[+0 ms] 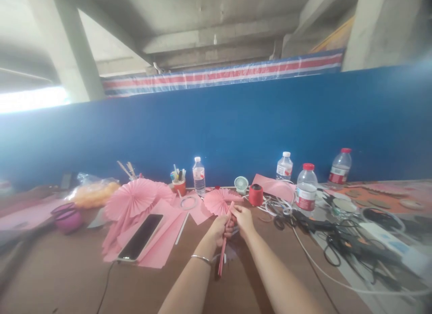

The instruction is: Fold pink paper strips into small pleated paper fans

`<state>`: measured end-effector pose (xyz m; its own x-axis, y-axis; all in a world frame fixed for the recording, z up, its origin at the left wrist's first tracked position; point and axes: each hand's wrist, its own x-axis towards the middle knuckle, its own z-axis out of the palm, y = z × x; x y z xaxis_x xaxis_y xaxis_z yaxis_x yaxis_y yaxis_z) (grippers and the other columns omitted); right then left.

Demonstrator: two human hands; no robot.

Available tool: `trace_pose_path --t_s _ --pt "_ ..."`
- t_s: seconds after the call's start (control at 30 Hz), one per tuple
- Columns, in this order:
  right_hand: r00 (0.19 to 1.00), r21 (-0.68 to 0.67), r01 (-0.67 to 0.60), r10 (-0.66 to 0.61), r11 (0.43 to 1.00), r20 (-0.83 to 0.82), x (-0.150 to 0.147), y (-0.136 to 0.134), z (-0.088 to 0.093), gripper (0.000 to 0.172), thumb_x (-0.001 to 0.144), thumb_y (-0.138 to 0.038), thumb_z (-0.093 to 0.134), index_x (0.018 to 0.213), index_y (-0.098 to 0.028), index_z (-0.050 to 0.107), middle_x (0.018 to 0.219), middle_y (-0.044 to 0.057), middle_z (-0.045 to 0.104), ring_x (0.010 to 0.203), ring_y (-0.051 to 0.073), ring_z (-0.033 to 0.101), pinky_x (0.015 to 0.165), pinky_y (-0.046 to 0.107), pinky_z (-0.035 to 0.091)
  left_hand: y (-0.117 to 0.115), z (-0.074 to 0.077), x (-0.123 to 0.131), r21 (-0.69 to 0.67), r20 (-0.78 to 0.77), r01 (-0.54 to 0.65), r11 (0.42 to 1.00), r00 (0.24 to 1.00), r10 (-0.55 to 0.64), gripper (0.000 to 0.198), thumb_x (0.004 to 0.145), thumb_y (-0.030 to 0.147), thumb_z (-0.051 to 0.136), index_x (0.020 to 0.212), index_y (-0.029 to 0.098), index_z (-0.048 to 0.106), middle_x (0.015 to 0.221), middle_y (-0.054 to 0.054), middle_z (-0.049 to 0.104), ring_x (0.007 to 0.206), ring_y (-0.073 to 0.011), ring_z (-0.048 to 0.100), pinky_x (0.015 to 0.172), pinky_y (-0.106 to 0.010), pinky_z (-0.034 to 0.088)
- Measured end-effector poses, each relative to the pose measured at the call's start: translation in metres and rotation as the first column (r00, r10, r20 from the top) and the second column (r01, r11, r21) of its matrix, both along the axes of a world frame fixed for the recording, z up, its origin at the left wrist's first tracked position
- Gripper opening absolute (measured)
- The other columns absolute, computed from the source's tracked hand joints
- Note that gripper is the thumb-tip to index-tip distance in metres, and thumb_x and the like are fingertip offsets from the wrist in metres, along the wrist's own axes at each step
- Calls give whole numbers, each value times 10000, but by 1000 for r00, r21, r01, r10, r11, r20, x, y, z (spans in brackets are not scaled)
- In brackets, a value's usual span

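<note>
Paper strip [222, 254]: position and hold

Subject item is narrow, pink and folded, and sits between the two hands at the middle of the near side of the table [135, 287]. Its long axis runs away from the wearer: the far end leans slightly right, the near end slightly left.

Left hand [222, 228] is closed around the strip near mid-length; a tail of it projects below the fist toward the wearer. Right hand [243, 219] has its fingertips drawn together at the far end. The left is therefore nearer the middle and the near end, the right nearer the far end. Whether the near end touches the table cannot be determined.

Directly beyond the hands lies a pleated pink fan [218, 202]; contact between it and the strip's far end cannot be confirmed. A red spool [255, 195] stands beyond and to the right of the right hand. To the left, well apart from the left hand, a phone [141, 236] rests on pink sheets [160, 255], its cable [106, 282] trailing toward the wearer.
</note>
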<state>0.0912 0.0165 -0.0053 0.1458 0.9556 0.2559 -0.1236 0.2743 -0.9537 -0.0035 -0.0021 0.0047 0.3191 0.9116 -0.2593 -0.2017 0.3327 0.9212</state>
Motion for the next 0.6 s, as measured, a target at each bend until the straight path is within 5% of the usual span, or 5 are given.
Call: trace_pose_path --t_s 0.3,0.6 --pt "997 -18 20 -22 1000 -75 -6 9 -17 357 594 -438 668 454 -144 524 374 -38 413 381 88 345 400 220 222 6 -18 -3 37 -86 -41 998 995 44 330 785 476 457 712 160 394 499 99 234 348 -5 129 364 -148 47" --pt "944 -95 233 -249 968 -218 39 33 -17 505 583 -597 581 726 -116 634 546 35 568 424 94 431 398 205 285 4 -21 -7 42 -101 4 999 995 0 257 765 419 454 697 174 417 469 101 220 330 -16 144 355 -162 41"
